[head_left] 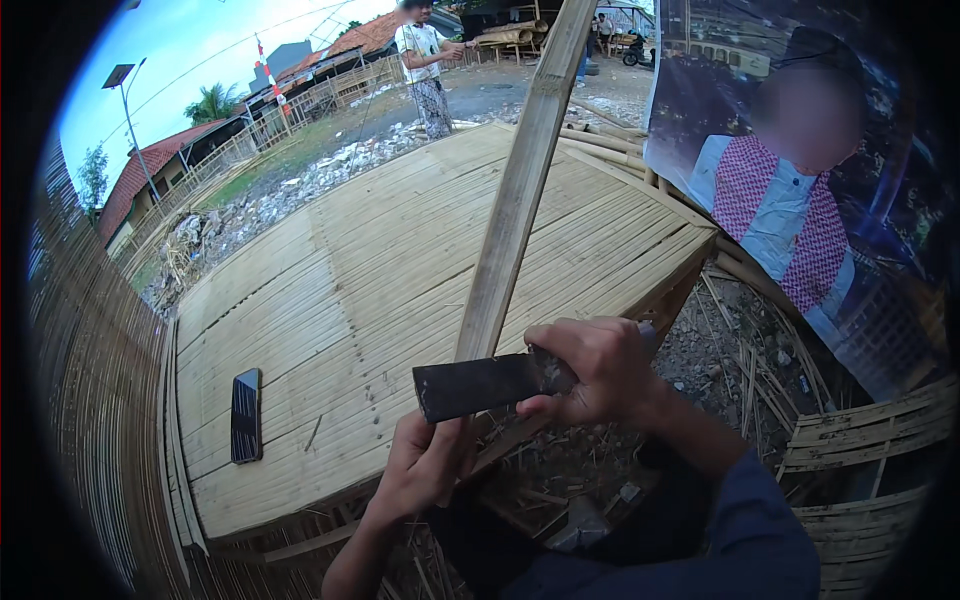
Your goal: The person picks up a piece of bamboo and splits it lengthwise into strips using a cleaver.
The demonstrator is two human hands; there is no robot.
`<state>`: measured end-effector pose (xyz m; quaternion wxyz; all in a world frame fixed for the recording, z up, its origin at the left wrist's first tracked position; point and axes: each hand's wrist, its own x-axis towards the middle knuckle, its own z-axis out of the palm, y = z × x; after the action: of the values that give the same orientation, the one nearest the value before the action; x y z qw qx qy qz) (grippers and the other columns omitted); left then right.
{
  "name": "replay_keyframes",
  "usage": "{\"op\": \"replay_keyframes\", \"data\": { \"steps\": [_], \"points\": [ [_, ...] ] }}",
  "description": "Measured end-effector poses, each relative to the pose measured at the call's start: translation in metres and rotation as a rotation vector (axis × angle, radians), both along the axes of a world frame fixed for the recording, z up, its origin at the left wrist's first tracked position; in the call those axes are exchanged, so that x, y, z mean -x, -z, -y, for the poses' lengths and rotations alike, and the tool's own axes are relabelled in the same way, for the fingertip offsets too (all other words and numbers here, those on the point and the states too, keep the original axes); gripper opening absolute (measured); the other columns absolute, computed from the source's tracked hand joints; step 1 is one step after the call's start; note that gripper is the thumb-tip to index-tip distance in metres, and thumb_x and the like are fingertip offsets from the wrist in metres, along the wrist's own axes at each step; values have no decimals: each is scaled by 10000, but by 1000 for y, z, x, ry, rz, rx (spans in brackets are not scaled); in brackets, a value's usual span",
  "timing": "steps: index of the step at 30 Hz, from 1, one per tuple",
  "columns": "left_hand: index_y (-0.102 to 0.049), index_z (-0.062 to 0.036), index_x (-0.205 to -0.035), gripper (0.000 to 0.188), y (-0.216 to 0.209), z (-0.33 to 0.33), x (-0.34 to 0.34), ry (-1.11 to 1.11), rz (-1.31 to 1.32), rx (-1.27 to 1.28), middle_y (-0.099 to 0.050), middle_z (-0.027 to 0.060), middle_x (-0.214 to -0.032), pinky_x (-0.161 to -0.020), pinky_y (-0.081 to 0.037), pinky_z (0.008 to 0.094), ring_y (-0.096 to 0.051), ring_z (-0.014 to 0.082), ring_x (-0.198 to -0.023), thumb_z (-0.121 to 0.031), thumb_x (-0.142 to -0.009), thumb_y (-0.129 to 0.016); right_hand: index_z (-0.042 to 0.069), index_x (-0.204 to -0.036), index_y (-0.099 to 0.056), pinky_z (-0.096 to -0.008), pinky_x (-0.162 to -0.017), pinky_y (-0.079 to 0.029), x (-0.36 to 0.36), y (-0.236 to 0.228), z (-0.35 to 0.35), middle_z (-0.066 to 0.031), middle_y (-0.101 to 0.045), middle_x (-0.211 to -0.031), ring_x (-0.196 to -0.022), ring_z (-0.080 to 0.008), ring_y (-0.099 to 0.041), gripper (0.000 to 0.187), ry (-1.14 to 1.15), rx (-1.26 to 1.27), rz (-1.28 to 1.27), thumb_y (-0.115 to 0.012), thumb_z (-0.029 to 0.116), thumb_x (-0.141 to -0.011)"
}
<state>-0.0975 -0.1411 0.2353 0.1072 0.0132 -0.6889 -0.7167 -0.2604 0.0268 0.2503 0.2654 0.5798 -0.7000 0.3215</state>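
Observation:
A long split bamboo strip (508, 225) slants up and away from me across the bamboo platform. Around its near end, my left hand (430, 460) is closed, partly hidden behind the blade. My right hand (598, 372) grips a machete (470, 388) with a short, broad, dark blade. That blade lies crosswise over the strip, just above my left fingers. Whether its edge bites into the bamboo I cannot make out.
The slatted bamboo platform (270, 320) carries a dark phone (246, 415) at its left. A printed banner (800, 200) hangs at right, above a woven bamboo panel (860, 460). Bamboo scraps (745, 350) litter the ground. Beyond the platform stands a person (425, 70).

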Motion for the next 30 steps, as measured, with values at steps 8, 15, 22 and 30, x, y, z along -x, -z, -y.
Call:
{"op": "replay_keyframes", "data": {
  "steps": [8, 15, 22, 30],
  "points": [
    [-563, 0, -924, 370, -38, 80, 53, -286, -17, 293, -436, -9, -492, -376, -317, 234, -412, 59, -391, -351, -979, -460, 93, -795, -534, -377, -476, -482, 52, -34, 110, -62, -589, -626, -544, -262, -629, 559, -57, 28, -94, -547, 651, -801],
    [-620, -24, -1029, 274, -12, 131, 82, -386, 33, 378, -474, -40, -654, -467, -333, 241, -401, 39, -547, -271, -916, -585, 95, -784, -572, -380, -483, -470, 95, -22, 181, -64, -576, -599, -522, -274, -604, 551, -164, -8, -177, -610, 643, -745],
    [-592, -2, -939, 172, 31, 150, 85, -338, -2, 276, -483, -41, -647, -509, -359, 239, -424, 44, -588, -169, -916, -561, 103, -768, -565, -352, -455, -458, 108, 18, 212, -30, -555, -585, -499, -239, -591, 523, -318, 20, -178, -656, 615, -711],
    [-519, 21, -1026, 201, 38, 150, 77, -242, -14, 351, -553, 26, -673, -563, -418, 253, -513, 79, -636, -105, -878, -573, 102, -780, -556, -338, -461, -452, 104, 23, 198, -17, -538, -594, -492, -223, -579, 532, -353, -102, -226, -663, 618, -707]
  ]
}}
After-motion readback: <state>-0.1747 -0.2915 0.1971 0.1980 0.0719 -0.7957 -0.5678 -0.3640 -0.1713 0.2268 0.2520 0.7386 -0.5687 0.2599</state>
